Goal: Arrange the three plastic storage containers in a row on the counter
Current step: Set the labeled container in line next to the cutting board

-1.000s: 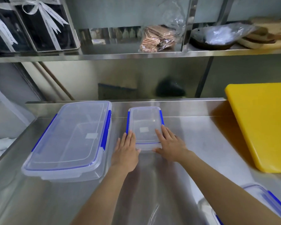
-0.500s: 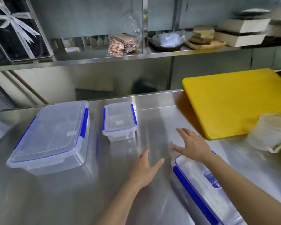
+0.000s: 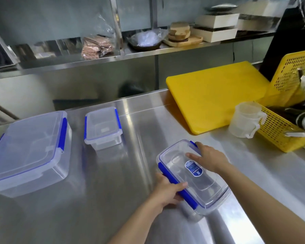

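Three clear plastic containers with blue clips are on the steel counter (image 3: 113, 182). The large container (image 3: 28, 148) stands at the far left. To its right, a small container (image 3: 102, 126) stands near the back edge. A medium container (image 3: 192, 175) with a blue label on its lid lies slanted at the front right. My left hand (image 3: 167, 191) grips its left blue clip side, thumb on the lid. My right hand (image 3: 209, 155) holds its far right edge, fingers spread over the lid.
A yellow cutting board (image 3: 217, 95) lies at the back right. In front of it stand a translucent measuring jug (image 3: 245, 120) and a yellow perforated basket (image 3: 289, 110) with utensils. A steel shelf (image 3: 113, 57) above the counter carries bags, wooden boards and boxes.
Both hands left the small container, moved right and took hold of the medium container. My view swung right, bringing the jug and basket into sight.
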A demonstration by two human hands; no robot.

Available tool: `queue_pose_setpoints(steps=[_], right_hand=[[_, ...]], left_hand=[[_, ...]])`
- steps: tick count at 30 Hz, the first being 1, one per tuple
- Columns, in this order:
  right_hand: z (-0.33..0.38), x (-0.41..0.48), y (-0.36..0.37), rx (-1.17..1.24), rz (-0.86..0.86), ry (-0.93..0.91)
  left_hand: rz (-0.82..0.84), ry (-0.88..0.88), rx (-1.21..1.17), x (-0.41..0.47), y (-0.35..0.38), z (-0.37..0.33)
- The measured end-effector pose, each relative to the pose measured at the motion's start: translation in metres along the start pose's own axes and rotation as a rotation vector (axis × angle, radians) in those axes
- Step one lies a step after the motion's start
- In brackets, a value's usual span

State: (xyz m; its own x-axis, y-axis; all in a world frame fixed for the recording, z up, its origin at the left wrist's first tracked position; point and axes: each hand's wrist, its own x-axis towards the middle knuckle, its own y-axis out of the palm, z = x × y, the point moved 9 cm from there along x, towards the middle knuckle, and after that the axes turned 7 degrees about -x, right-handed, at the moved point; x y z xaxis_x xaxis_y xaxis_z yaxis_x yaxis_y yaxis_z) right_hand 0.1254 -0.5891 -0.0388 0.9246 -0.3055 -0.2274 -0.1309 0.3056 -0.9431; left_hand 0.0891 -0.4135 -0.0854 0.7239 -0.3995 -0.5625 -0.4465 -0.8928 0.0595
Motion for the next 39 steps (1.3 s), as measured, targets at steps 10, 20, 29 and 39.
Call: queue_pose_setpoints(steps=[10,20,29,39], right_hand=[[0.005,-0.003,0.008,0.229,0.043,0.096],[0.009,-0.04,0.029,-0.156,0.695,-0.303],[0.026,0.009,0.031,-0.045,0.604,-0.407],[0.082,0.119,0.005,0.098,0.458,-0.465]], left_hand=[[-0.355,0.292,0.181,-0.003,-0.042,-0.026],[0.052,0.393,1.082,-0.004,0.004,-0.016],[-0.005,0.337,1.065,0.028,-0.025,-0.037],[-0.199,0.325,1.002,0.109,-0.1,-0.106]])
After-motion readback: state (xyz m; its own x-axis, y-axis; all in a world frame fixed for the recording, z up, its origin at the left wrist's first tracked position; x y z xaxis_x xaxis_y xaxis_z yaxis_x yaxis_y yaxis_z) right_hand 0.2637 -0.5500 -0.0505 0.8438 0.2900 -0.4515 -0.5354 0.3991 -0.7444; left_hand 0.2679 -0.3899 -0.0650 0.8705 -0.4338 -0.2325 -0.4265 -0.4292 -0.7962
